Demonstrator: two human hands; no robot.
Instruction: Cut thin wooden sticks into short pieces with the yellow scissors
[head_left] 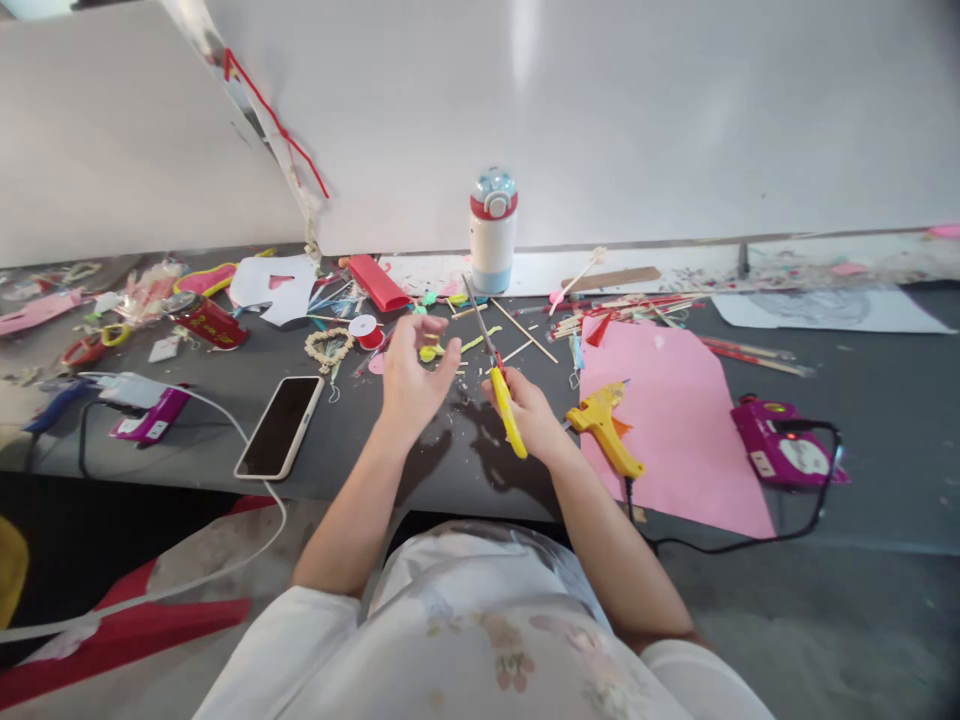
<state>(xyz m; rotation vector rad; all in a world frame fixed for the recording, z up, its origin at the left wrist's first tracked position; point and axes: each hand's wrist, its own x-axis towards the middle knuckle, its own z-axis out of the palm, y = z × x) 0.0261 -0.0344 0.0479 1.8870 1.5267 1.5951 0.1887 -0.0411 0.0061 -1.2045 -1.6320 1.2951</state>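
- Your right hand [531, 412] grips the scissors [507, 408]: yellow handles, slim metal blades.
- Your left hand [417, 375] is near, thumb spread from curved fingers.
- Smooth pink sheet [682, 430], partly under a glue gun [604, 422].
- Thin sticks [637, 312] litter the grey table [349, 440]; white panel [637, 120] behind.

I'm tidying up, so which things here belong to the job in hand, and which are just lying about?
Seemingly in the job:
yellow-handled scissors, in the right hand
loose sticks just beyond the hands
perhaps the yellow glue gun on the pink sheet

Probably just lying about:
phone
bottle
drawn-on paper
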